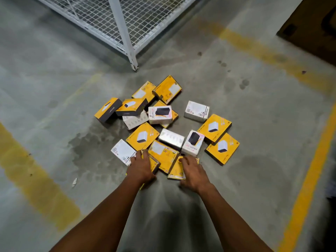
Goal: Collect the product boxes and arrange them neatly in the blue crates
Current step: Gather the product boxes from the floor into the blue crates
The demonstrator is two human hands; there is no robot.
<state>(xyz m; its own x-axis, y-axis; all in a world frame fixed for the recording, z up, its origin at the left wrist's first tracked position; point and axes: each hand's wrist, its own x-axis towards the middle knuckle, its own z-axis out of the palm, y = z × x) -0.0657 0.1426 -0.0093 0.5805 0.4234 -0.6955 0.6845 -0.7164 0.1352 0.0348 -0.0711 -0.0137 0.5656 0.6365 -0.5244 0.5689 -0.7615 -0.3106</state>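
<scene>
Several product boxes, yellow ones [217, 127] and white ones [196, 111], lie in a loose pile on the concrete floor. My left hand [140, 167] lies over a yellow box with a dark side [153, 165] at the pile's near edge, fingers curled over its far end. My right hand [192, 172] covers another yellow box [175, 170] just to the right, with fingers bent onto its top and the thumb near its front edge. Between these two boxes a larger yellow box [163, 154] leans on them. No blue crate is in view.
A white wire-mesh cage [127, 24] stands behind the pile, its corner leg [133, 60] near the far boxes. Yellow floor lines [307, 188] run on the right and left. A brown cardboard carton [312, 24] sits at the top right. A paper scrap [74, 181] lies on the left.
</scene>
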